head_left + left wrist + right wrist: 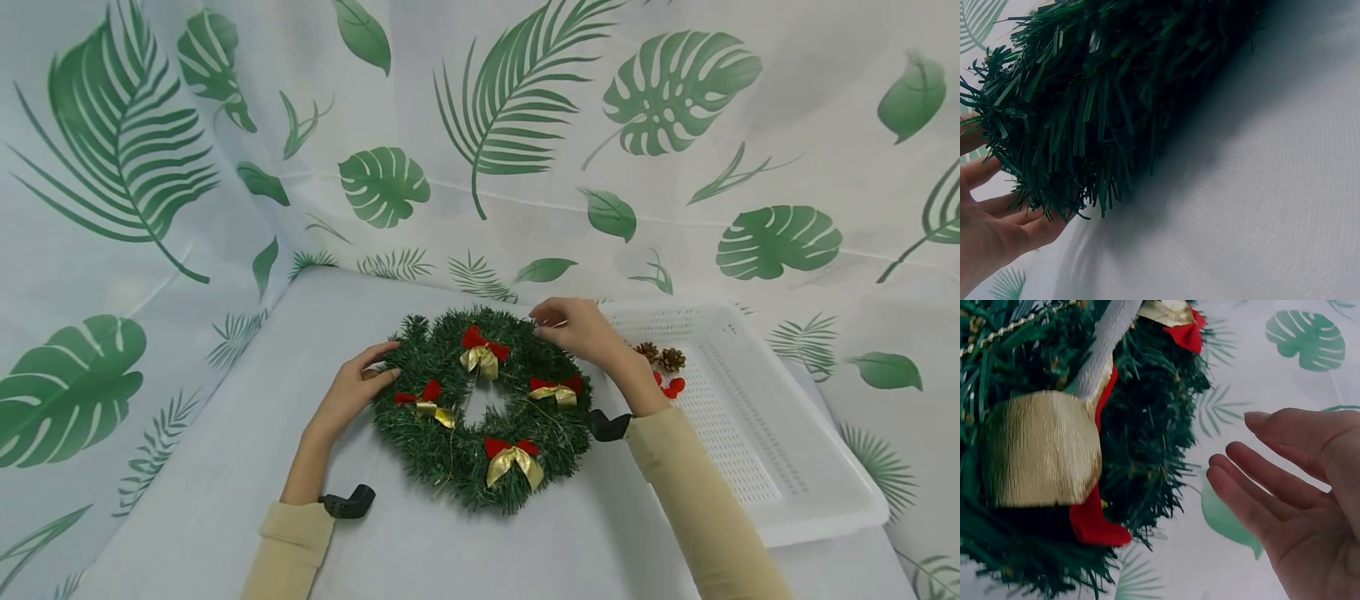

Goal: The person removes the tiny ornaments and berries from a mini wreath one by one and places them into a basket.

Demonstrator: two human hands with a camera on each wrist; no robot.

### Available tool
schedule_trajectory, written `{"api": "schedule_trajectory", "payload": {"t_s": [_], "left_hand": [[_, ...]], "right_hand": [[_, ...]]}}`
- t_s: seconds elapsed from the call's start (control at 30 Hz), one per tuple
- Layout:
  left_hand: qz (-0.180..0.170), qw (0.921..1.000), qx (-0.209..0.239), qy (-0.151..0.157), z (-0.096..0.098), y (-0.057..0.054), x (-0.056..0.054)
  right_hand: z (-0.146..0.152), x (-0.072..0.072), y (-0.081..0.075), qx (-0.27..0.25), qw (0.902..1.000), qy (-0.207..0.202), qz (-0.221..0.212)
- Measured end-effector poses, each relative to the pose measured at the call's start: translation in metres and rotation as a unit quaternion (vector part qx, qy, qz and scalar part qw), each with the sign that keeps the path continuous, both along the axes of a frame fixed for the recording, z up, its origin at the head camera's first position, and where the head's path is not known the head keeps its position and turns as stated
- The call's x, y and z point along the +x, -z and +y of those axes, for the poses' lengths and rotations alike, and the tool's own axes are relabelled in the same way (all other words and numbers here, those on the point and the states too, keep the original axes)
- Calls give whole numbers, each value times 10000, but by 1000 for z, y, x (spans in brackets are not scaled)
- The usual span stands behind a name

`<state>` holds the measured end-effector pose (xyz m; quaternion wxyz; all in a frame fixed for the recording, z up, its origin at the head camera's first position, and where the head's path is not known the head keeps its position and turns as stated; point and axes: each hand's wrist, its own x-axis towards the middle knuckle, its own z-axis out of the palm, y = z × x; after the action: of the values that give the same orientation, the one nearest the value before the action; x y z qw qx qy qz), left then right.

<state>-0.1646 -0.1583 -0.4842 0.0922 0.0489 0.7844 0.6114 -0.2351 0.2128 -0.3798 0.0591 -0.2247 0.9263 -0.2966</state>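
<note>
A green tinsel wreath [420, 442] lies in front of me, dressed with several red and gold bows [513, 462]. My left hand [351, 393] holds its left edge, thumb nearer me and fingers farther up the rim. In the left wrist view, that hand's fingers [1035, 228] reach in under the dark green bristles. At the upper right rim, my right hand [581, 332] hovers with loosely bent fingers. The right wrist view has this hand [1297, 494] beside the wreath with a gap between them, and a gold ribbon loop [1044, 450] close to the camera.
A white perforated plastic basket [813, 433] stands to the right, under my right forearm. Inside it are pine cones [672, 360] and small red pieces [675, 387]. A leaf-printed curtain [517, 225] borders the white table [217, 467] at the back and left.
</note>
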Motion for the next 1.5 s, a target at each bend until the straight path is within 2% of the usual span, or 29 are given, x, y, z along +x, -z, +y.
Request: {"api": "schedule_trajectory", "payload": {"t_s": [0.3, 0.6, 1.0, 1.3, 1.5], "left_hand": [[12, 10000, 5, -7, -3, -2, 0], [-31, 10000, 26, -28, 2, -2, -2], [-57, 9999, 120, 11, -1, 1, 0], [-52, 9999, 133, 22, 1, 1, 1], [-45, 9999, 112, -54, 1, 1, 0]], "right_hand": [[-19, -6, 8, -83, 9999, -125, 35], [-37, -11, 15, -46, 9996, -275, 108], [-65, -20, 26, -89, 9988, -459, -124], [-74, -24, 33, 23, 9986, -436, -285], [-79, -28, 37, 67, 9984, -511, -247]]}}
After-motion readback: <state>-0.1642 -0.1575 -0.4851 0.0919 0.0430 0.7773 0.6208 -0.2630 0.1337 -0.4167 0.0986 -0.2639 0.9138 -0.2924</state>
